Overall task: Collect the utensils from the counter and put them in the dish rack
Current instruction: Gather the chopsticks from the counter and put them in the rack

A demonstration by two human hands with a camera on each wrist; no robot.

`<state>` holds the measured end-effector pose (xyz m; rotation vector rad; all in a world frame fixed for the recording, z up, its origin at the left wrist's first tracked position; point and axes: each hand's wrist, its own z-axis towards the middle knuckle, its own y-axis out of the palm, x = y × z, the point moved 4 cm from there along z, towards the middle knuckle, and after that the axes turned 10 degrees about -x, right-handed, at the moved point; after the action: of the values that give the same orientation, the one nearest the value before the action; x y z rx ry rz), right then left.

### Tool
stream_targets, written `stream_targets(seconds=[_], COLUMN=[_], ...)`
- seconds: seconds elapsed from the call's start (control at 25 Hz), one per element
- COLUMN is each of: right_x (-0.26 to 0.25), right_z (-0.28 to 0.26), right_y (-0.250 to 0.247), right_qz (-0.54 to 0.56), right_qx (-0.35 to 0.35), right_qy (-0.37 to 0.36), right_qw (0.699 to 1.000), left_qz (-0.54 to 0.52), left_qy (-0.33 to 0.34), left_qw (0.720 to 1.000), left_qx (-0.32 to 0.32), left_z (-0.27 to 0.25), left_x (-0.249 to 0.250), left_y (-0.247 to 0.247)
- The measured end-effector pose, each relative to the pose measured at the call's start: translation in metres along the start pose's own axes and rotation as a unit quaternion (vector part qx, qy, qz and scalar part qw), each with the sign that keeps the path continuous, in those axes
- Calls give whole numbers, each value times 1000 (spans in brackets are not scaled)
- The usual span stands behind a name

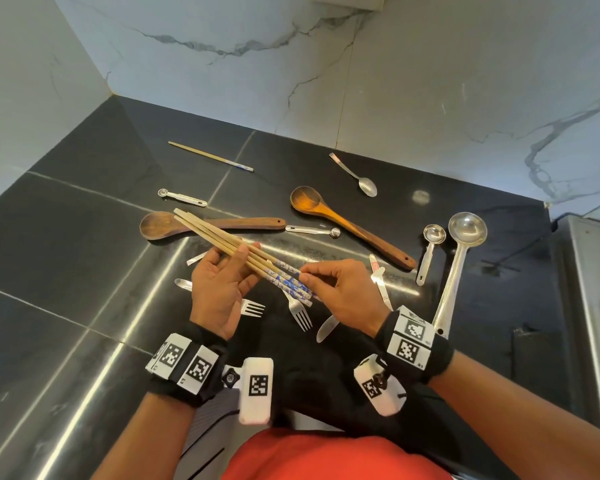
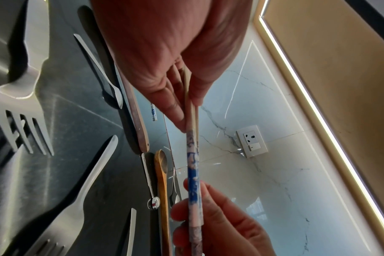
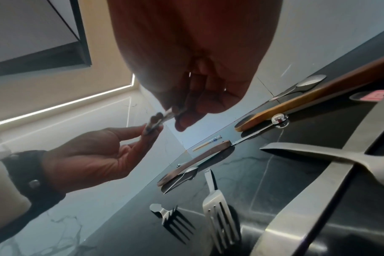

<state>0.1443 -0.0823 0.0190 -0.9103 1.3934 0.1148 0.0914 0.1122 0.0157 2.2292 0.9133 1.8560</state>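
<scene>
A bundle of wooden chopsticks (image 1: 219,240) with blue-and-white patterned ends hangs above the black counter (image 1: 84,258), held between both hands. My left hand (image 1: 238,263) lies palm up under the shafts, and its thumb presses them against the fingers. In the left wrist view the chopsticks (image 2: 192,166) run out from that pinch. My right hand (image 1: 305,276) pinches the patterned ends with thumb and fingertips, and the right wrist view shows the same pinch of the right hand (image 3: 175,112). One more chopstick (image 1: 210,156) lies alone at the back left.
Loose on the counter lie a dark wooden spatula (image 1: 222,224), a wooden spoon (image 1: 347,225), a teaspoon (image 1: 355,174), small measuring spoons (image 1: 182,197), a steel ladle (image 1: 459,251), two forks (image 1: 298,311) and a knife (image 1: 326,329). A steel surface (image 1: 589,306) borders the right edge.
</scene>
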Motion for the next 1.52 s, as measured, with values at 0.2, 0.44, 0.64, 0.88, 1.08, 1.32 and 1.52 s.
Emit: stream_targets(seconds=[0.2, 0.44, 0.64, 0.88, 1.08, 1.32, 1.52], right_x=[2, -14, -17, -32, -51, -53, -17], right_z=[10, 25, 52, 79, 142, 317, 378], right_y=[12, 43, 66, 92, 80, 25, 46], right_qz=[54, 177, 154, 159, 33, -271, -424], right_qx=[-47, -121, -104, -189, -288, -94, -170], right_qy=[19, 58, 47, 76, 119, 28, 49], right_qw=[997, 975, 981, 966, 950, 958, 888], left_qz=[17, 33, 7, 20, 12, 35, 50], left_qy=[17, 50, 68, 70, 62, 63, 49], left_qw=[1000, 998, 997, 997, 996, 994, 994], left_qx=[5, 20, 20, 30, 61, 81, 87], left_z=[-5, 2, 9, 27, 47, 65, 69], left_x=[8, 14, 21, 30, 51, 71, 76], left_y=[-3, -11, -26, -55, -83, -110, -126])
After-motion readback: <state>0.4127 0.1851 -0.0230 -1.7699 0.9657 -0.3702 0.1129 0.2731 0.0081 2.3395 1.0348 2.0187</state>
